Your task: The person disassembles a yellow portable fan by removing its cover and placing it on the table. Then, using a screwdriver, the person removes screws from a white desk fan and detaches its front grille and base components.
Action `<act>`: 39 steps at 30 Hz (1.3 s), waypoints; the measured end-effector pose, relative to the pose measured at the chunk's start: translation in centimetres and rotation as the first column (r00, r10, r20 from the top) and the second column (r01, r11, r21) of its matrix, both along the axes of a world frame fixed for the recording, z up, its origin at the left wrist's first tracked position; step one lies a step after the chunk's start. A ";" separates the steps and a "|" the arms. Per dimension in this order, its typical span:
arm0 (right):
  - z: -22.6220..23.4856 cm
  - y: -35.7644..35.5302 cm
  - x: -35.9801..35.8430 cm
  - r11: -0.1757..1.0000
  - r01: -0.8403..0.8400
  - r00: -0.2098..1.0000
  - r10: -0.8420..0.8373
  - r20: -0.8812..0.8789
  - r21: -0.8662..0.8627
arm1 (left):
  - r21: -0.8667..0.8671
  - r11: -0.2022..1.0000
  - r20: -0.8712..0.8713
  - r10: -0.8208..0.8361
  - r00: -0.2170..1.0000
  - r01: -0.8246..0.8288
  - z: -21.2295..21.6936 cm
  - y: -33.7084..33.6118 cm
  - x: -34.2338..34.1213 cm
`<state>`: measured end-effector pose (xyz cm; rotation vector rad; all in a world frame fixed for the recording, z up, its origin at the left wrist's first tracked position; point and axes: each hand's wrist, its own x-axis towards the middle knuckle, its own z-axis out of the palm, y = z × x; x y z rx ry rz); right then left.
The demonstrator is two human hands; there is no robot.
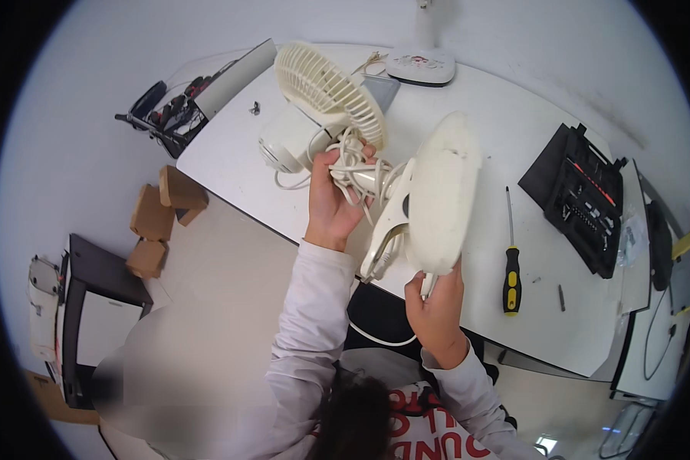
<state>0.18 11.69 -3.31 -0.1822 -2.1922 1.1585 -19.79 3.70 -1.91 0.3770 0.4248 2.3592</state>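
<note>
Both hands are busy: left hand (336,201) clamped round the fan's (326,96) bundled cord (354,170), keeping it tidy. Right hand (435,300) pinches the clip base (437,192) from below, steadying it above the table (514,138).

Bright, even light; strong fisheye bending; perhaps blurred patch lower left.

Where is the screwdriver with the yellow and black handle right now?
In the head view the screwdriver lies on the white table, to the person's right, between the fan in the hands and the open black tool case.
</note>
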 end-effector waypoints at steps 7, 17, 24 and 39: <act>-1.8 1.8 0.8 0.952 -0.084 0.996 0.088 -0.001 -0.293 | -0.198 0.926 -0.297 0.257 0.920 -0.322 4.1 0.2 3.0; 0.3 1.2 3.5 0.964 -0.160 0.969 0.112 0.219 0.214 | -0.190 0.703 -0.687 0.404 0.604 -0.686 6.8 1.0 2.5; 8.9 2.5 5.5 0.052 -0.944 0.317 0.411 -0.855 -0.325 | -0.250 0.696 -0.715 0.336 0.613 -0.673 5.8 3.1 0.8; 13.4 0.2 6.9 0.081 -0.990 -0.088 0.305 -0.948 0.118 | -0.437 0.685 -0.745 0.088 0.661 -0.583 4.0 6.7 -1.8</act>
